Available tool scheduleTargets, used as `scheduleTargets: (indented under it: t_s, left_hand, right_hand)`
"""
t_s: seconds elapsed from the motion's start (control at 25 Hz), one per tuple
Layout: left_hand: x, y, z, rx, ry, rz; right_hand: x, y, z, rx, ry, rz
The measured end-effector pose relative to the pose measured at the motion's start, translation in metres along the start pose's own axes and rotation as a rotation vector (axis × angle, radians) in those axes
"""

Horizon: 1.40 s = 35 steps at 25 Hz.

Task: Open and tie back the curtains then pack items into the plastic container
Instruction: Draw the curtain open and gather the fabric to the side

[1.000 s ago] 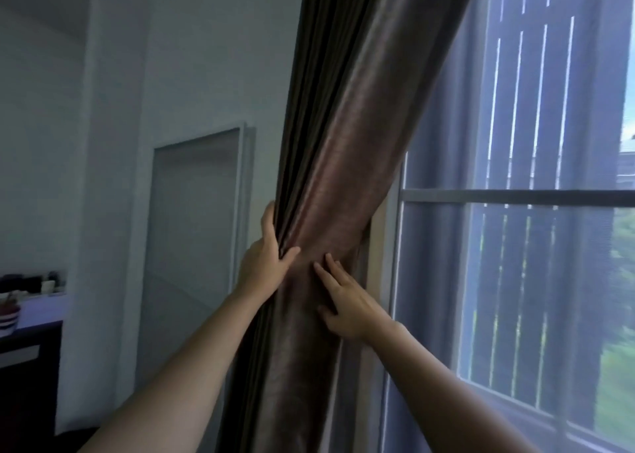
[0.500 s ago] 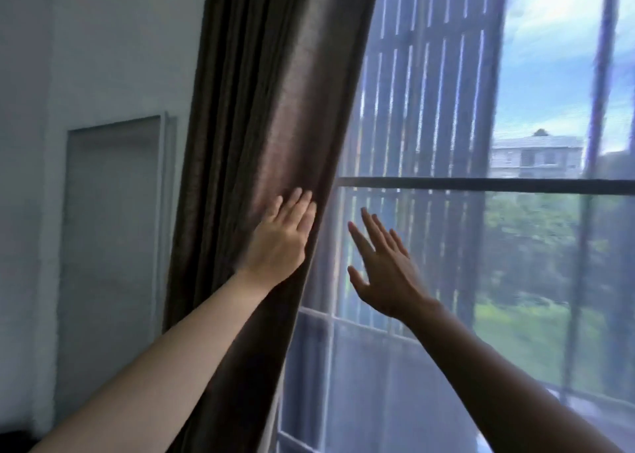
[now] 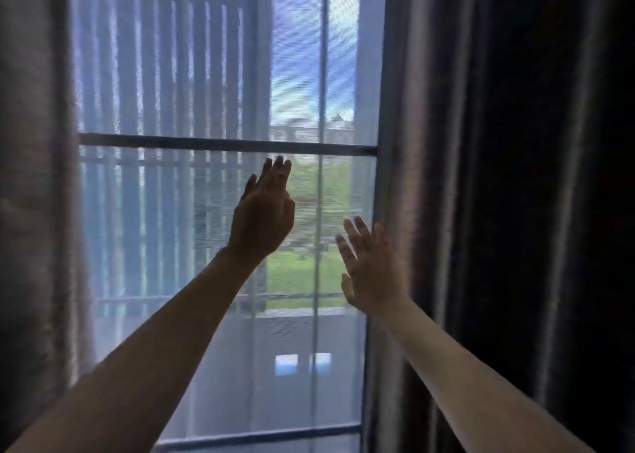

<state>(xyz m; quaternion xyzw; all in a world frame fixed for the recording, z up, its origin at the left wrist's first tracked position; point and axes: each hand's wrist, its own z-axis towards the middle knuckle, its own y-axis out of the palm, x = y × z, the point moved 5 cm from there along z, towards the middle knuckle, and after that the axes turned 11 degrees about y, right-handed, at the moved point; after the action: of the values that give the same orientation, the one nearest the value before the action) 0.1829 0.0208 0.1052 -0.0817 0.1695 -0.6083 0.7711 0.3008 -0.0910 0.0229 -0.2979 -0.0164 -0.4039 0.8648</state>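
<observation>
Left hand (image 3: 263, 213), right hand (image 3: 372, 274), two curtains (image 3: 34, 212) (image 3: 481, 212)

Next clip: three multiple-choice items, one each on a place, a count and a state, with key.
1. The right hand is: A beside the right curtain; B on the crossbar; C out of view.
2. Dark curtains flanking the window: A one; B two; C three.
3. The left hand is: A gripping fabric; B open, empty; C a fist.
Key: 1 A, fingers near its inner edge. 2 B, the left curtain hangs opposite. 3 B, straight fingers hold nothing.
</observation>
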Motion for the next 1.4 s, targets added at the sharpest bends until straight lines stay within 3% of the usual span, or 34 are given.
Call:
scheduleTargets:
  t_s: [0.12,0.28,0.44,0.64,1.04,1.4]
  left_hand:
    - [0.054,0.046,0.023,0.080,-0.001,-0.269]
    - [0.139,0.107,0.071,0.160,0.099,-0.569]
    - [0.217,0.172,0.120,0.022,0.180,-0.637]
    - [0.283,0.239,0.174,0.021,0.254,-0.847]
    - [0.413,0.297,0.247,0.150,0.365,-1.036]
    - [0.565,0.392,0.315,0.113,0.399,-0.989]
  right_hand:
    - [0.056,0.015,-0.026,0.020,0.124,-0.142]
    - [0.121,0.033,-0.055,0.165,0.287,-0.157]
    - [0.184,0.068,-0.079,0.263,0.516,-0.194]
    - [0.275,0.098,-0.086,0.309,0.666,-0.309]
    - [0.431,0.090,-0.104,0.404,0.927,-0.256]
    - [0.620,0.127,-0.131,0.283,1.050,-0.337]
